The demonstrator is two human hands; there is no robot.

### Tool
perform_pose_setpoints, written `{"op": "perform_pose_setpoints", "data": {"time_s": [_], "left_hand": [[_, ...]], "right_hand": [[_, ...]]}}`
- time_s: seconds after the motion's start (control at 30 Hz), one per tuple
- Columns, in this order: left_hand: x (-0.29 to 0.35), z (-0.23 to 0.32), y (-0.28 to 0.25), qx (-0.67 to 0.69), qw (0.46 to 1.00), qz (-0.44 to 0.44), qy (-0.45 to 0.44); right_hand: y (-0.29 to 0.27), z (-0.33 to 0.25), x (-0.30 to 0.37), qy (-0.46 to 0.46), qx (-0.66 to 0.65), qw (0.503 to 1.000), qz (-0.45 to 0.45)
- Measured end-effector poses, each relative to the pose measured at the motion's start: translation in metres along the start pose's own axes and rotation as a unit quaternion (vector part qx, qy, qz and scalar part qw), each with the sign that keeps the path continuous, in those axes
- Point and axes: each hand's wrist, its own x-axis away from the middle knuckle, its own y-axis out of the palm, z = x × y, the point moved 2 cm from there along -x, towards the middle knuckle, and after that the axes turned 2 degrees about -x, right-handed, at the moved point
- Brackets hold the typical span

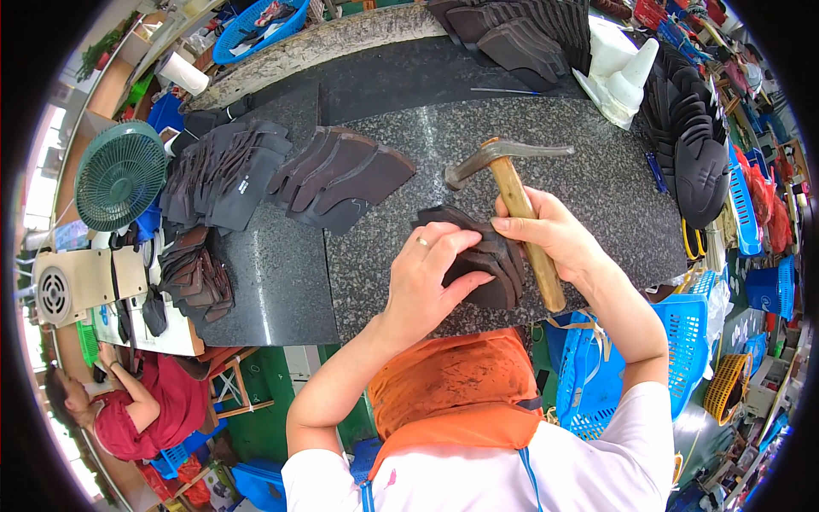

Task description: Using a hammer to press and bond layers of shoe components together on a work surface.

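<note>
My right hand point(556, 235) grips a hammer point(510, 183) by its wooden handle. The metal head is raised over the speckled stone worktop, and the handle's end points toward me. Under my left hand point(429, 271) are several dark brown, curved pieces that look like shoe-upper parts point(497, 271), lapped over one another. My left thumb and fingers close on them from the left. The thumb and fingertips of my right hand come close to their right edge; I cannot tell whether they touch.
Left on the worktop point(375, 243) lie more brown pieces point(345, 175), black pieces point(226, 175) and a reddish-brown pile point(194, 277). A white cone-shaped object point(627, 85) and black stacks point(701, 175) stand right. A blue basket point(682, 328) is beside me; a person in red point(162, 397) sits left.
</note>
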Motion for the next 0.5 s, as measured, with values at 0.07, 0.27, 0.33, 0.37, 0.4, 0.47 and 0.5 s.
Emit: {"op": "perform_pose_setpoints", "data": {"time_s": [0.07,0.27,0.33,0.37,0.4,0.47,0.5], "left_hand": [[0.005,0.002,-0.005,-0.044,0.998,0.013,0.044],[0.010,0.016,-0.010,-0.022,0.998,0.059,-0.010],[0.008,0.017,-0.013,-0.004,0.986,-0.054,-0.159],[0.008,0.014,-0.017,-0.007,0.986,-0.050,-0.162],[0.006,0.009,-0.020,0.037,0.985,-0.075,-0.150],[0.007,0.003,-0.025,0.076,0.983,-0.095,-0.140],[0.009,0.001,-0.025,0.140,0.972,-0.130,-0.137]], "right_hand": [[0.003,0.002,0.002,-0.001,-0.031,1.000,-0.004],[0.025,-0.005,0.008,0.007,-0.046,0.999,-0.007],[0.028,-0.005,0.007,-0.028,-0.019,0.999,0.008],[0.030,-0.005,0.008,-0.028,-0.017,0.999,0.002],[0.031,-0.006,0.009,-0.028,-0.015,0.999,-0.004],[0.032,-0.008,0.012,-0.028,-0.011,0.999,-0.018],[0.032,-0.008,0.014,-0.028,0.001,0.999,-0.036]]}}
